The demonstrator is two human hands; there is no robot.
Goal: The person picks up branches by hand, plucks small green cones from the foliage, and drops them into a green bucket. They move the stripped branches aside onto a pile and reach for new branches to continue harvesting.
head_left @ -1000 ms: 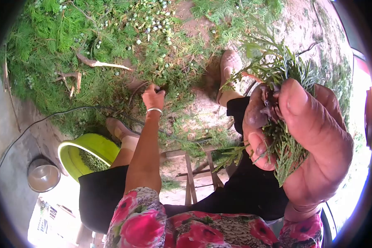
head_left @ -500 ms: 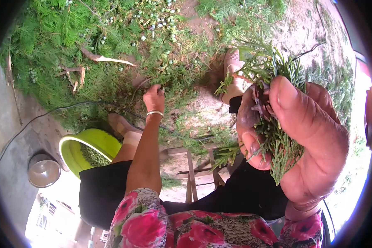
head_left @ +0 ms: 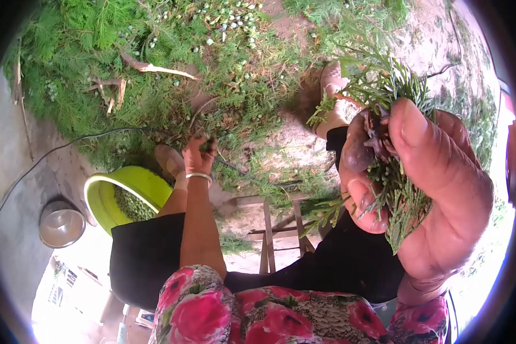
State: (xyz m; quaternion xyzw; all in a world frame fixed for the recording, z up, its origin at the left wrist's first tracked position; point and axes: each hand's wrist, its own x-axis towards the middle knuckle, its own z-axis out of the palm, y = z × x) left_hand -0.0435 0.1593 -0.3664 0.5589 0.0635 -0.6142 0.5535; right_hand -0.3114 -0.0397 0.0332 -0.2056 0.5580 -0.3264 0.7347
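Close to the camera on the right, my right hand (head_left: 441, 183) is closed around a sprig of conifer (head_left: 410, 215), pinching it between thumb and fingers. Flat green scale-like leaves stick out above and below the grip, and the fingertips look darkly stained. Above my left knee, my left hand (head_left: 198, 152) has its fingers curled together. Something dark and greenish shows at those fingertips, too small to make out. Nearest below that hand is a lime-green basin (head_left: 95, 202) holding many small green cones (head_left: 133, 203), tilted toward my left leg.
Cut conifer branches (head_left: 97, 34) with pale cones cover the ground ahead. Broken sticks (head_left: 155, 67) lie among them. A black cable (head_left: 69, 153) runs across the ground. To the left stands a metal bowl (head_left: 62, 225). A wooden frame (head_left: 268, 235) sits between my legs.
My left hand has come back from the branches, down and left toward the basin. The right hand keeps its grip on the sprig, and the view has shifted slightly.
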